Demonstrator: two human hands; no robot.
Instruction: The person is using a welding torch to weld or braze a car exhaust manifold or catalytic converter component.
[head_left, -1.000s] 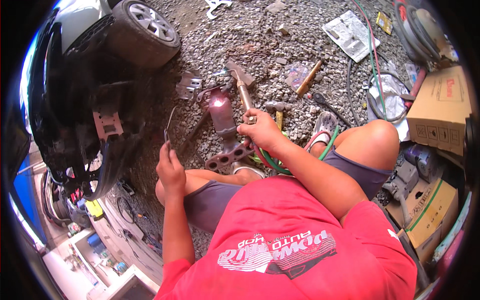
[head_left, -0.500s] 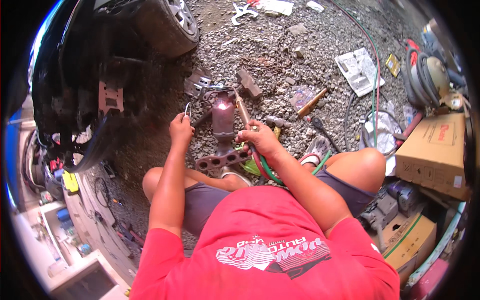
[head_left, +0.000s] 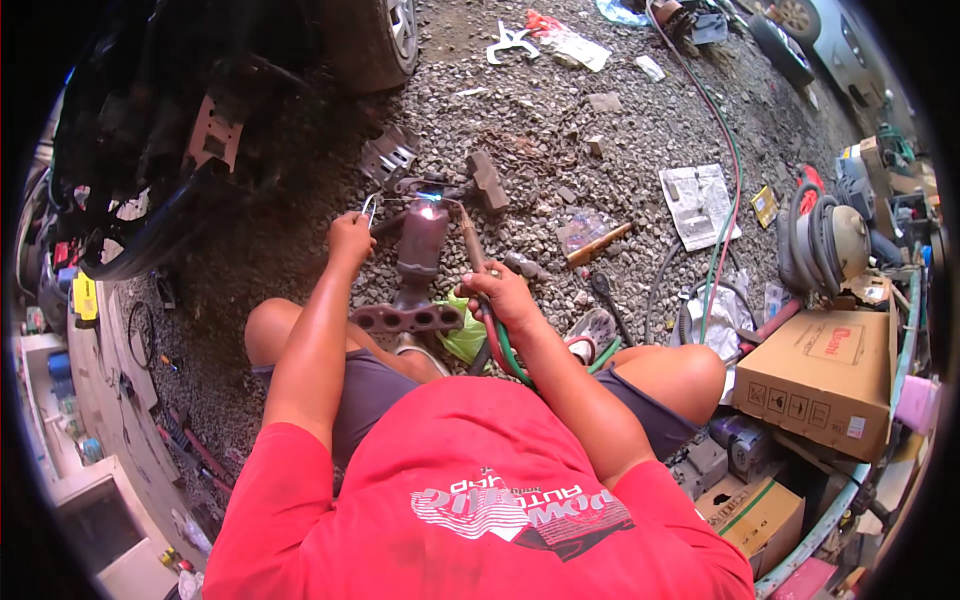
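Observation:
My left hand (head_left: 350, 240) is closed on a thin bent metal rod (head_left: 371, 207), whose looped bend sticks up from the fingers. In my right hand (head_left: 503, 297) is a brass gas torch (head_left: 473, 238), gripped by its handle, with red and green hoses (head_left: 508, 362) trailing below. The torch's curved tip points left at the upper end of a rusty exhaust manifold (head_left: 421, 243). A blue flame (head_left: 430, 197) and a bright glowing spot show there. The manifold stands between my legs, its flange with several ports (head_left: 405, 319) nearest me. Whether the rod's end touches the glowing spot I cannot tell.
A block-headed hammer (head_left: 487, 182) and a metal bracket (head_left: 389, 156) lie behind the manifold on gravel. Green plastic (head_left: 464, 338) sits beside the flange. A raised car's wheel (head_left: 385, 45) is far left; a cardboard box (head_left: 820, 375) stands right. Hoses (head_left: 727, 175) cross the gravel.
The whole view has shifted and tilted. A blue flame now shows at the manifold's upper end, where only a bright glow showed before. Both hands keep their holds; the left is slightly nearer the glow.

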